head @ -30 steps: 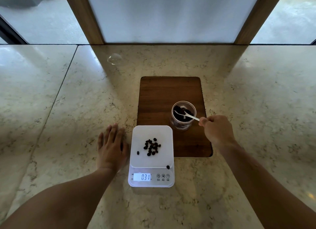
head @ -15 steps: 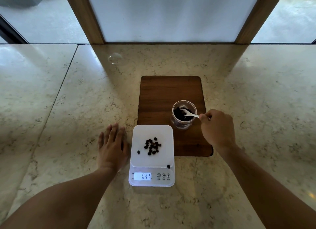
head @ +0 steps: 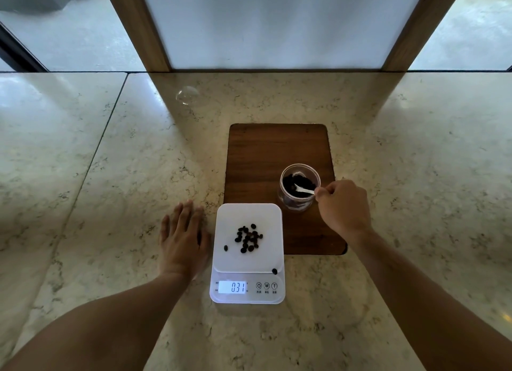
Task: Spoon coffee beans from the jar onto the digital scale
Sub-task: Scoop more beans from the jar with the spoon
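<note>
On board, R hand [head: 343,207] w/ spoon [head: 303,189] in jar [head: 299,187]

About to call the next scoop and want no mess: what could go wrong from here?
1. Nothing steadies the jar: the left hand lies flat on the counter, so the spoon pressing inside may tip or slide it on the wooden board.
2. One bean already sits at the platform's corner on the scale; more could roll off.
3. The right hand must carry beans across the gap, so spills are likely.
</note>
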Demonstrator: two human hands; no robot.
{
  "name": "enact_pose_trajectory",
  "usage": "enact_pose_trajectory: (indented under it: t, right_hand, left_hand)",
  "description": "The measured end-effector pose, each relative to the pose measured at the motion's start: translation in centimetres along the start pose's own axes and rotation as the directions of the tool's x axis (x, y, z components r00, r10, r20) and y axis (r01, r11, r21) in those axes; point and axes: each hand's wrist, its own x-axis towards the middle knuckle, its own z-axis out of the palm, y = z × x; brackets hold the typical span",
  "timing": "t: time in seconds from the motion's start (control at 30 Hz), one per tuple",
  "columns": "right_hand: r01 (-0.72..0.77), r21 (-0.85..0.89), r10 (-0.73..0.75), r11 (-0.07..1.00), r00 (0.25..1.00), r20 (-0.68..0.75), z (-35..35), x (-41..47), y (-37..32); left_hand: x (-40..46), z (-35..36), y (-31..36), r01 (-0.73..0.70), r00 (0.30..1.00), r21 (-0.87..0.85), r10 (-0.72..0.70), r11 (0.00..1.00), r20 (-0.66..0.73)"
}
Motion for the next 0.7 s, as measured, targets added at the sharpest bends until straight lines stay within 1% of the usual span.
enact_pose_trajectory:
  t: [0.4, 0.7]
  right_hand:
    - [-0.180, 0.185, 0.165, 0.966, 0.982, 0.091, -0.8, 0.4, 1.2]
    - [-0.182, 0.188, 0.164, 0.965, 0.980, 0.112, -0.8, 0.5, 1.6]
  left_hand:
    - [0.0, -0.3, 0.4, 0.003, 1.000, -0.022, -0.003, 1.000, -0.014]
    - [0.0, 0.1, 0.1, 0.007, 1.000, -0.022, -0.007, 1.000, -0.018]
